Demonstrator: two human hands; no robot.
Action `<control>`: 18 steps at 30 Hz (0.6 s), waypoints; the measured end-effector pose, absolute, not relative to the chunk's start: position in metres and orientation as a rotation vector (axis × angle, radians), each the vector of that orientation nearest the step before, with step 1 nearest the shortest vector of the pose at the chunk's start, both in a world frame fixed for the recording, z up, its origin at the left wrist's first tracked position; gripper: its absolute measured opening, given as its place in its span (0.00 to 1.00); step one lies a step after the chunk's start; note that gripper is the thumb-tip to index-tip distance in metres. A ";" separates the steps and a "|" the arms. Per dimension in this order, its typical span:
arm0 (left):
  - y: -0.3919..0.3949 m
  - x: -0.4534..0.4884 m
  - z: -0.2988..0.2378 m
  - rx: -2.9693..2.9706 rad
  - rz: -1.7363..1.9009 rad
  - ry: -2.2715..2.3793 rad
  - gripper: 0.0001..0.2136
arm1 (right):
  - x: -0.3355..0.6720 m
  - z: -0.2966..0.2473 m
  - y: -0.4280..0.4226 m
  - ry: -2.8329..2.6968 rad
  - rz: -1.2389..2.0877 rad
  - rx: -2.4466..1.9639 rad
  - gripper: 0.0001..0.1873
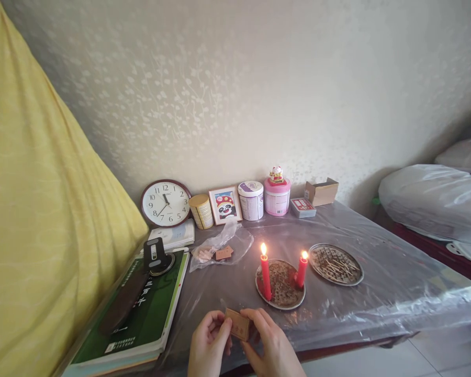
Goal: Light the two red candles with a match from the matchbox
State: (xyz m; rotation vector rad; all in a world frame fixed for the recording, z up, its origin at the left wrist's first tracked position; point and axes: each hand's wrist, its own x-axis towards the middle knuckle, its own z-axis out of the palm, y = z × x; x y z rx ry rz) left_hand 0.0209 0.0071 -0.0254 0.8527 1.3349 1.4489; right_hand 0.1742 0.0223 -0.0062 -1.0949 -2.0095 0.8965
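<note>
Between my two hands is a small brown matchbox (236,325), held above the front edge of the table. My left hand (212,337) pinches its left end with thumb and fingers. My right hand (267,337) grips its right end. Just beyond them, a round metal plate (284,288) carries two lit red candles, a taller one (266,277) on the left and a shorter one (302,269) on the right. On a second round plate (314,256) lie several thin matchsticks (339,266). A clear plastic bag (241,240) holds more small brown boxes (223,253).
Plastic film covers the table (220,285). Left are a green book (157,309) and a black strapped object (153,256). Along the wall stand a clock (166,203), a panda picture (225,206), tins (251,201), a card box (303,207) and an open carton (322,192).
</note>
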 end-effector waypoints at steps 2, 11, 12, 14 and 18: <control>0.007 0.021 -0.026 0.867 1.431 1.358 0.16 | 0.175 -0.005 0.023 -2.015 0.902 -1.103 0.27; 0.005 0.022 -0.027 0.924 1.394 1.448 0.17 | 0.175 -0.003 0.022 -2.055 0.884 -1.156 0.25; 0.005 0.022 -0.026 0.931 1.387 1.455 0.17 | 0.175 -0.003 0.022 -2.063 0.882 -1.155 0.25; 0.005 0.023 -0.024 0.944 1.374 1.462 0.17 | 0.176 -0.003 0.023 -2.069 0.877 -1.146 0.25; 0.005 0.023 -0.021 0.954 1.396 1.488 0.17 | 0.178 -0.006 0.025 -2.040 0.879 -1.137 0.25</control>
